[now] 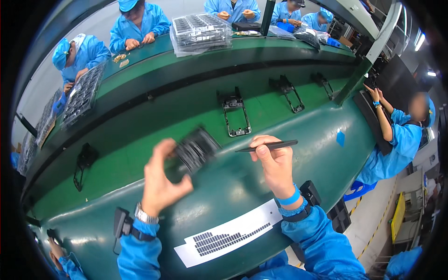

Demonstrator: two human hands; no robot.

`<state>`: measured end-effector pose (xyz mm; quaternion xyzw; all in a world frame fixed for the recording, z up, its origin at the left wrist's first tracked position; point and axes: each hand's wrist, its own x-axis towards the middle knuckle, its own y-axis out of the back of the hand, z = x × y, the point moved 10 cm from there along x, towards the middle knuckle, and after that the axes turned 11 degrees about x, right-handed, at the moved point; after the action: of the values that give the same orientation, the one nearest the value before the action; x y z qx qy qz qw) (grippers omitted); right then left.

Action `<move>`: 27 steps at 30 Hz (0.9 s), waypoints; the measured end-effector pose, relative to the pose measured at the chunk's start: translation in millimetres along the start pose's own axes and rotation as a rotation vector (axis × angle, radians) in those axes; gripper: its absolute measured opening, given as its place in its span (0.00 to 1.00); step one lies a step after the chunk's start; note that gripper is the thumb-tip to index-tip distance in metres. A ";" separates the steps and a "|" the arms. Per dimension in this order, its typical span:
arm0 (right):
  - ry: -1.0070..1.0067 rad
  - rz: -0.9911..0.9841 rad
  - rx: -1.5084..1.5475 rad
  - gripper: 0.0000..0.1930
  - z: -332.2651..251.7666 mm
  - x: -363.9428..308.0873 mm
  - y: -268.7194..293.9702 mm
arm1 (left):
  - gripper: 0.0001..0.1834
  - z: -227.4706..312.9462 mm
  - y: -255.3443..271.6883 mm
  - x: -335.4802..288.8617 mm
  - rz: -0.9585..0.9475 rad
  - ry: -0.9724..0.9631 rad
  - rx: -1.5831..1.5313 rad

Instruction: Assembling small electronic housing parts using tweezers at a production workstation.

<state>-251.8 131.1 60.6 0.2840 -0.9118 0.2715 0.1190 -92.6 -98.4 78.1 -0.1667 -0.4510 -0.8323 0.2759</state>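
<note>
My left hand (161,179) is raised over the green bench with its fingers spread; a blurred black plastic frame part (196,148) sits right at its fingertips, and I cannot tell whether they grip it. My right hand (275,161) is closed around black tweezers (268,146), which point left toward that part. Below my wrists lies a white paper sheet (228,235) with rows of small black pieces.
Black frame parts (235,114) ride on the green conveyor belt (154,126), one more at the left (83,161). Stacked trays (200,30) stand on the far shelf. Several workers in blue sit across, and another person's arm (385,119) reaches in at right.
</note>
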 end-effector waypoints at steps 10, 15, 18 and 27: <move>-0.112 -0.316 -0.493 0.05 28.1 -33.2 -64.1 | 0.43 33.3 -43.1 -61.9 -0.349 -0.079 -0.126; -0.164 -0.309 -0.532 0.05 44.6 -40.8 -54.9 | 0.43 27.5 -43.9 -68.6 -0.360 -0.049 -0.156; -0.178 -0.311 -0.511 0.07 50.2 -43.6 -54.5 | 0.43 24.1 -45.6 -71.4 -0.364 -0.053 -0.137; -0.184 -0.315 -0.491 0.08 48.0 -41.4 -57.2 | 0.41 23.4 -45.8 -68.5 -0.356 -0.046 -0.163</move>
<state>-187.9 83.3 30.1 0.4081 -0.9018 -0.0058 0.1417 -65.6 -37.4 24.5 -0.1252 -0.4108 -0.8976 0.0993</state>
